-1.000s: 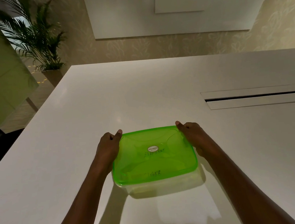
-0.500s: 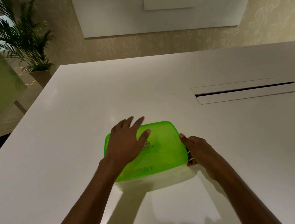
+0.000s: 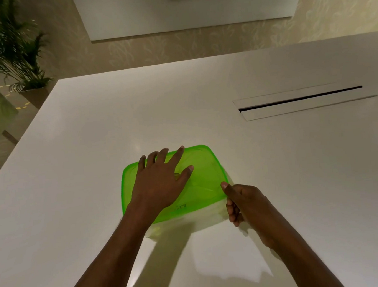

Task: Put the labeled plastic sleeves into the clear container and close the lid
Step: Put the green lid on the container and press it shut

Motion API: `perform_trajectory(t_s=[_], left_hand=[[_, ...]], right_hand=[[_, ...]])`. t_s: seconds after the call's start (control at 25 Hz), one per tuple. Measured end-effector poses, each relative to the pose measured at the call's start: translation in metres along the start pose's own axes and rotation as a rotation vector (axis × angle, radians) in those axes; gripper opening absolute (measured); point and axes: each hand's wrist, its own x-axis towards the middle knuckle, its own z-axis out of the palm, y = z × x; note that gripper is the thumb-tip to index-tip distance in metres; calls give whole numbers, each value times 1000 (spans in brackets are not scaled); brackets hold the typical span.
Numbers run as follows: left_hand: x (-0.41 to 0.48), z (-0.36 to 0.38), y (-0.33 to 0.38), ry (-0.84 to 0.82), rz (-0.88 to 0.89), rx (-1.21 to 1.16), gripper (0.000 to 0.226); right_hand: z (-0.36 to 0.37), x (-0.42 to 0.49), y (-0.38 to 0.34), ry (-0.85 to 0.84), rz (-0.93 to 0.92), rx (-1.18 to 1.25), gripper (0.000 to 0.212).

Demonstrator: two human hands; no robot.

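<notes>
Atop the lid (image 3: 205,180), left hand (image 3: 160,183) presses; right hand (image 3: 244,203) grips its edge.

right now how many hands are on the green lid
2. The left hand lies flat on top of the green lid; the right hand grips its near right edge, thumb on top.

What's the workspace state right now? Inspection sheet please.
Surface: white table, with a slot set in at far right.
Job's things: green lid sits on clear container; handwriting shows at the lid's near edge; contents not discernible.
Clutter: nothing seen.
Grips: left hand flat on the lid, fingers spread; right hand grips the lid's right rim, thumb on top.
Cables: nothing seen.
Surroundings: potted plant far left, patterned wall, white wall panel.
</notes>
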Motion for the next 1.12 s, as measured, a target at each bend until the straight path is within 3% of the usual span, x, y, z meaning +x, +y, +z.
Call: perform_trajectory(t_s=[0.28, 0.4, 0.48, 0.52, 0.6, 0.8, 1.04, 1.12], left_hand=[[-1, 1, 1, 7, 8, 3, 78], [-1, -2, 0, -9, 3, -32, 80], [-1, -2, 0, -31, -8, -43, 80], [0, -3, 0, -45, -12, -51, 77], [3, -3, -3, -61, -6, -132, 65], [5, -9, -22, 108, -64, -646, 43], [-4, -26, -34, 212, -271, -1294, 40], [-15, -31, -44, 334, -326, -1307, 27]], right_hand=[[3, -4, 6, 55, -45, 69, 46], [3, -5, 4, 302, -164, -308, 46], [8, -6, -8, 481, -421, -505, 27], [13, -5, -16, 471, -553, -578, 20], [27, 2, -31, 285, -683, -740, 26], [68, 20, -51, -98, -655, -1027, 50], [107, 42, -60, -221, -773, -1239, 59], [107, 43, -56, -225, -801, -1286, 59]])
